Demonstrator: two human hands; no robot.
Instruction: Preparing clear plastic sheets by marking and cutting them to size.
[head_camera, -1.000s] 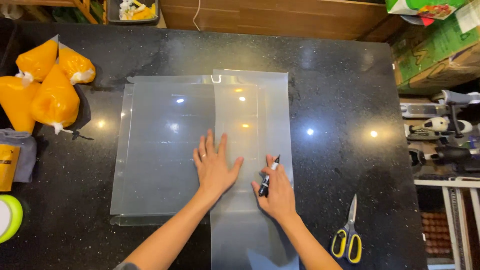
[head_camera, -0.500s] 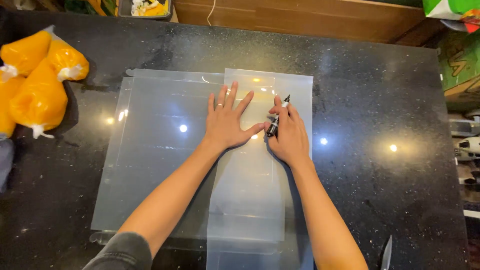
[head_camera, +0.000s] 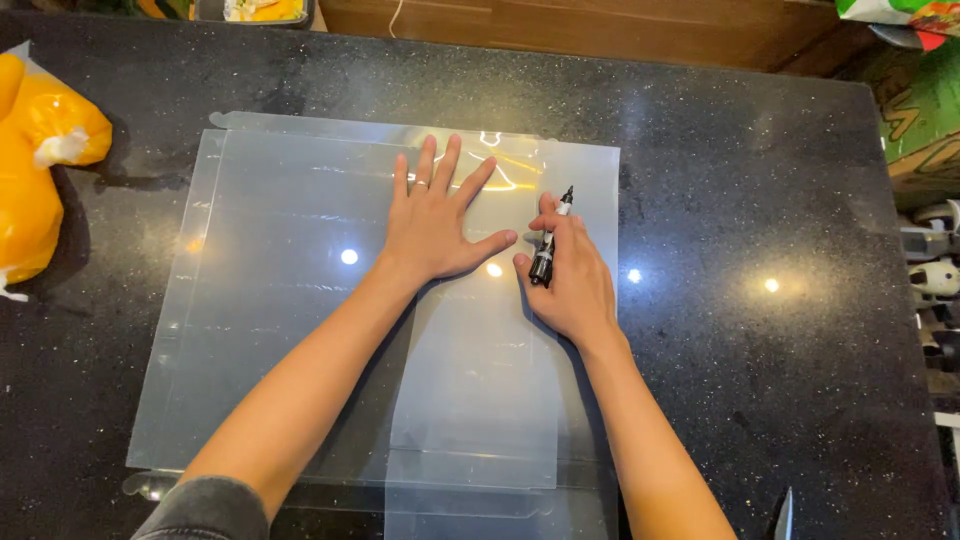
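Up close, the right hand (head_camera: 568, 285) gripped a black marker (head_camera: 548, 245), tip pointing away, on clear plastic sheets (head_camera: 290, 300). Beside it, the left hand (head_camera: 435, 225) pressed flat, fingers spread. Sheets covered a black counter (head_camera: 750, 200); orange bags (head_camera: 40, 170) sat far left.

Both my hands low and close together, forearms reaching out from the bottom of the view.

My left hand (head_camera: 432, 225) lies flat, palm down, fingers spread and pointing away from me, thumb stretched toward the right; a ring sits on one finger. My right hand (head_camera: 565, 275) is curled in a writing grip just beside it, thumb and fingers closed, wrist resting low. A dark sleeve covers my left upper arm.
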